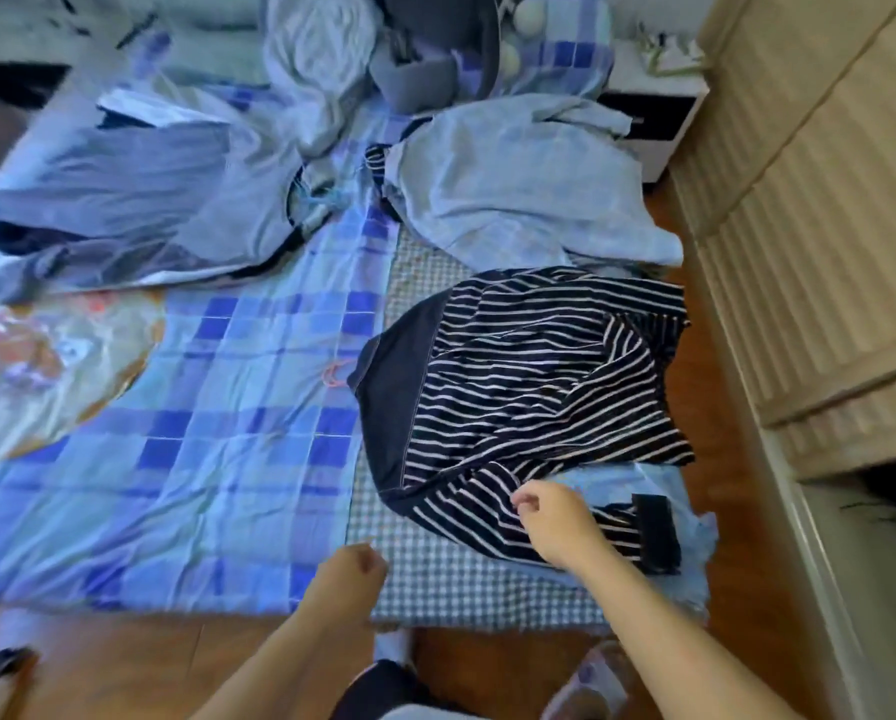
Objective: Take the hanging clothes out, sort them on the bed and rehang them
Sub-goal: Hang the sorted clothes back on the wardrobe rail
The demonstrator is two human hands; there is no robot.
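- Grey pleated garment (124,194) lies at the bed's (217,459) far left.
- Left hand (355,569), fingers curled, holds nothing at the near edge.
- Right hand (550,517) hangs loosely curled over the striped top (529,387), near right corner; whether it pinches cloth, I cannot tell.
- Sorting seems underway; next, flatten the top.

Head camera looks steeply down over bed (238,459).

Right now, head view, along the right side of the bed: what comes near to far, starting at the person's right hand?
right hand → dark striped top → pale blue garment → white-and-black nightstand
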